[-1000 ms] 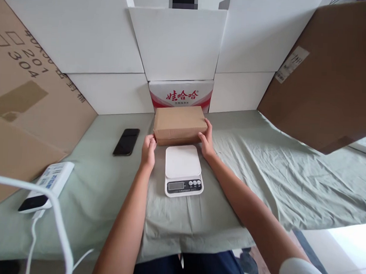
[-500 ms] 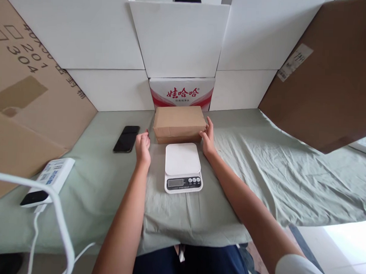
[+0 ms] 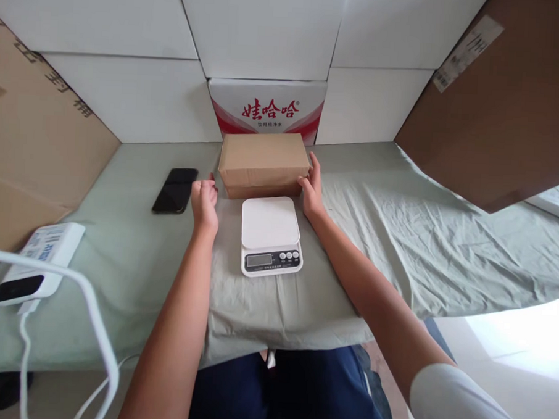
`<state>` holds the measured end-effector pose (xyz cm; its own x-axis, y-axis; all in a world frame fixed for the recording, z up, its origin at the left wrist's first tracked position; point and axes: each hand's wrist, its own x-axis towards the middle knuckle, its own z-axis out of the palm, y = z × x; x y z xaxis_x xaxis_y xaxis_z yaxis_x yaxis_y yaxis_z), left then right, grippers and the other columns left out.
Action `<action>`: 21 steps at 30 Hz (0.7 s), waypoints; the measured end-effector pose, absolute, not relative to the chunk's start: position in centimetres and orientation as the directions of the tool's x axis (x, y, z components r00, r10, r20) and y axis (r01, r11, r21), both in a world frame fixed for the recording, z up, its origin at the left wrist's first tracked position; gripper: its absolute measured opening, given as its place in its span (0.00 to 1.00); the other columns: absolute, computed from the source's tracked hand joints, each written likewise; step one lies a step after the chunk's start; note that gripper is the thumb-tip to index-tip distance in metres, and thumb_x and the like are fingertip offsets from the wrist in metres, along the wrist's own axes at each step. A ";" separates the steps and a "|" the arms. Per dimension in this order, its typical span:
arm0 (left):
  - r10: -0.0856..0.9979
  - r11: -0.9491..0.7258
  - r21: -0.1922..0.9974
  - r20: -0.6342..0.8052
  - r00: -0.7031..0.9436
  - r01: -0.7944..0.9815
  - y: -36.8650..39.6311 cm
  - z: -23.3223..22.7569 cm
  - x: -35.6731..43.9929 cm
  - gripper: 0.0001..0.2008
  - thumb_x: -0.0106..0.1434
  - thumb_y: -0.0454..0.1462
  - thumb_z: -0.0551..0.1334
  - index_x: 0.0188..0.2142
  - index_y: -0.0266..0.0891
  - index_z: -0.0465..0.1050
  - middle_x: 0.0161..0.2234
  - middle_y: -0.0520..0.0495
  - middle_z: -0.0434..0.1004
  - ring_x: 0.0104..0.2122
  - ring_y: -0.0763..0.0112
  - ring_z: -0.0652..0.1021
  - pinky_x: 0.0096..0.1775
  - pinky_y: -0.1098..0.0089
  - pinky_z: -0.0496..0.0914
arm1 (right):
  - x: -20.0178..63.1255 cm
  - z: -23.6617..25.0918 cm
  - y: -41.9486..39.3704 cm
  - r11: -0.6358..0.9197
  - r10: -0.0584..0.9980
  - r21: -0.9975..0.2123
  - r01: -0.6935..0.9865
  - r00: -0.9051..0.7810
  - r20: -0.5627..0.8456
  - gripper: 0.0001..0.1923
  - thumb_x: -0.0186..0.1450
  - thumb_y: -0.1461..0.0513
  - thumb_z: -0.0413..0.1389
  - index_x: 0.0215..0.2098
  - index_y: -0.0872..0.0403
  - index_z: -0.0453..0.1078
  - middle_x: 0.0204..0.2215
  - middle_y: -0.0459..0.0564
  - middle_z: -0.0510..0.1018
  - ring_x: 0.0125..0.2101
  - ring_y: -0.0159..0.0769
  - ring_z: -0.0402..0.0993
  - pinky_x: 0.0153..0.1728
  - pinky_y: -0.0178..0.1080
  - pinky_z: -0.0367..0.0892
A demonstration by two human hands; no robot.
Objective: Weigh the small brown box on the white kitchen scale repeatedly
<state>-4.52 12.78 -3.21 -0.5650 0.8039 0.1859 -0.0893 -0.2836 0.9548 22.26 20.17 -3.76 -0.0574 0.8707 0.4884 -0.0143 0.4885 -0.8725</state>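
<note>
Covering the table, a green cloth [image 3: 398,239] carries a brown box [image 3: 263,162] at the back, just behind a white scale [image 3: 270,234]. Right hand [image 3: 313,191] rests open against the box's right end; left hand [image 3: 204,201] hovers empty, fingers loose, near its left end beside a phone [image 3: 175,190].

Scale display [image 3: 258,260]: digits too small to read
White cable [image 3: 90,312]: cut off at bottom edge
Brown panel label [image 3: 468,52]: print illegible

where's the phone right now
The phone lies flat on the green cloth, left of the brown box and just beyond the left hand, which is not touching it.
</note>
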 end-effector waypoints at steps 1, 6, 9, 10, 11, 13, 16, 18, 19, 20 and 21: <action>0.807 -0.288 0.955 0.199 -0.556 -0.075 12.9 -3.3 -4.7 0.28 0.59 0.64 0.63 0.38 0.43 0.66 0.49 0.42 0.78 0.51 0.62 0.78 0.59 0.56 0.68 | 22.3 -3.8 20.3 0.487 0.872 -0.874 -0.013 -0.057 0.486 0.44 0.67 0.39 0.50 0.74 0.44 0.44 0.68 0.55 0.66 0.65 0.52 0.67 0.69 0.61 0.61; 0.836 -0.308 0.951 0.255 -0.486 -0.031 13.3 -3.8 -5.1 0.26 0.58 0.60 0.67 0.40 0.42 0.68 0.43 0.45 0.76 0.47 0.61 0.78 0.54 0.59 0.71 | 22.2 -3.8 20.5 0.488 0.871 -0.873 -0.006 -0.062 0.488 0.44 0.67 0.38 0.50 0.74 0.44 0.44 0.70 0.55 0.65 0.69 0.53 0.64 0.71 0.63 0.57; 0.853 -0.313 0.949 0.268 -0.448 -0.029 13.3 -3.8 -4.9 0.25 0.59 0.58 0.68 0.44 0.42 0.70 0.49 0.43 0.78 0.51 0.60 0.78 0.55 0.60 0.71 | 22.1 -3.8 20.5 0.495 0.866 -0.869 -0.002 -0.077 0.494 0.45 0.68 0.37 0.49 0.75 0.45 0.42 0.72 0.55 0.63 0.71 0.54 0.62 0.73 0.64 0.55; 0.864 -0.309 0.951 0.267 -0.427 -0.032 13.3 -3.8 -4.8 0.25 0.59 0.57 0.68 0.46 0.42 0.71 0.51 0.42 0.78 0.53 0.60 0.78 0.55 0.61 0.71 | 22.1 -3.7 20.5 0.499 0.864 -0.867 0.005 -0.084 0.497 0.46 0.68 0.37 0.49 0.75 0.46 0.42 0.72 0.55 0.62 0.71 0.54 0.60 0.73 0.63 0.54; 0.876 -0.303 0.952 0.266 -0.403 -0.030 13.3 -3.8 -4.8 0.25 0.60 0.57 0.67 0.47 0.42 0.72 0.51 0.42 0.78 0.53 0.60 0.78 0.56 0.61 0.71 | 22.1 -3.7 20.5 0.506 0.860 -0.863 0.015 -0.090 0.503 0.46 0.68 0.37 0.48 0.75 0.47 0.42 0.74 0.55 0.60 0.72 0.54 0.58 0.74 0.63 0.52; 0.890 -0.296 0.955 0.276 -0.363 -0.001 13.3 -3.9 -4.7 0.25 0.62 0.56 0.66 0.48 0.41 0.73 0.49 0.42 0.79 0.54 0.59 0.78 0.57 0.61 0.71 | 22.2 -3.7 20.6 0.524 0.849 -0.851 0.040 -0.099 0.519 0.47 0.68 0.36 0.48 0.76 0.48 0.42 0.76 0.54 0.55 0.75 0.54 0.52 0.76 0.61 0.48; 0.890 -0.295 0.953 0.303 -0.341 0.077 13.5 -4.1 -4.8 0.26 0.63 0.57 0.65 0.48 0.38 0.75 0.45 0.42 0.80 0.53 0.58 0.79 0.57 0.59 0.72 | 22.2 -3.6 20.7 0.550 0.833 -0.833 0.057 -0.111 0.542 0.46 0.69 0.37 0.48 0.76 0.49 0.43 0.78 0.52 0.51 0.78 0.52 0.45 0.78 0.59 0.42; 0.894 -0.283 0.952 0.305 -0.330 0.113 13.4 -4.2 -4.7 0.26 0.64 0.57 0.65 0.47 0.38 0.75 0.44 0.43 0.80 0.53 0.57 0.79 0.57 0.58 0.72 | 22.3 -3.5 20.7 0.557 0.828 -0.828 0.061 -0.118 0.548 0.46 0.69 0.38 0.48 0.76 0.49 0.43 0.78 0.51 0.49 0.78 0.51 0.44 0.78 0.58 0.41; 0.896 -0.279 0.952 0.305 -0.322 0.125 13.4 -4.2 -4.7 0.26 0.64 0.57 0.65 0.47 0.38 0.76 0.44 0.43 0.80 0.53 0.57 0.79 0.58 0.58 0.72 | 22.3 -3.5 20.7 0.558 0.827 -0.827 0.068 -0.123 0.548 0.45 0.69 0.39 0.48 0.76 0.48 0.43 0.79 0.50 0.49 0.78 0.50 0.44 0.78 0.58 0.41; 0.898 -0.278 0.951 0.307 -0.314 0.135 13.2 -4.1 -4.6 0.25 0.64 0.57 0.65 0.47 0.39 0.76 0.44 0.43 0.80 0.54 0.56 0.79 0.58 0.57 0.72 | 22.3 -3.5 20.7 0.558 0.828 -0.827 0.076 -0.127 0.547 0.45 0.69 0.40 0.49 0.77 0.48 0.43 0.79 0.49 0.48 0.78 0.50 0.43 0.78 0.58 0.41; 0.899 -0.283 0.949 0.313 -0.305 0.140 13.1 -3.9 -4.4 0.25 0.64 0.56 0.65 0.47 0.39 0.76 0.44 0.43 0.81 0.55 0.56 0.78 0.58 0.57 0.72 | 22.2 -3.5 20.6 0.556 0.829 -0.827 0.086 -0.129 0.544 0.45 0.69 0.40 0.49 0.77 0.47 0.42 0.79 0.48 0.47 0.78 0.50 0.43 0.78 0.58 0.40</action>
<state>-4.39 13.09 -3.88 -0.3048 0.8994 0.3132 0.1404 -0.2828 0.9488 22.25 20.61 -3.47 -0.1294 0.8288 0.5444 0.0856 0.5563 -0.8266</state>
